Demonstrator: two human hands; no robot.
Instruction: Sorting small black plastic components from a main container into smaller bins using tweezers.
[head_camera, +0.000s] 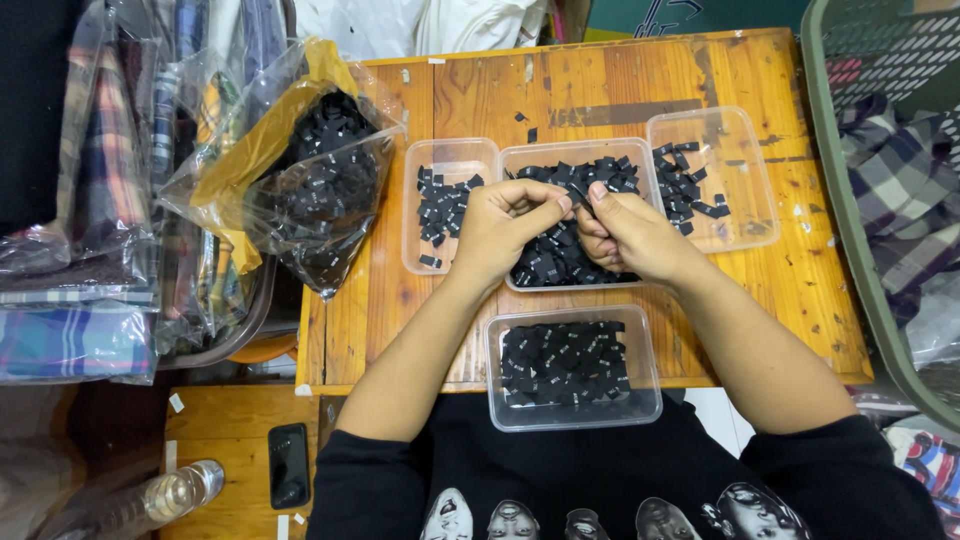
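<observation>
1. Label (578, 193): small, black, pinched between both hands above the middle tub (575, 268).
2. Left hand (505, 228) and right hand (625, 232) touch, fingertips closed on it.
3. Tubs sit on the table (600, 90).

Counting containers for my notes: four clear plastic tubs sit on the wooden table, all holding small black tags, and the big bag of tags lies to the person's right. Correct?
Not quite: the head view shows the bag of tags on the person's left. The four clear tubs of small black tags on the wooden table are as you say.
</observation>
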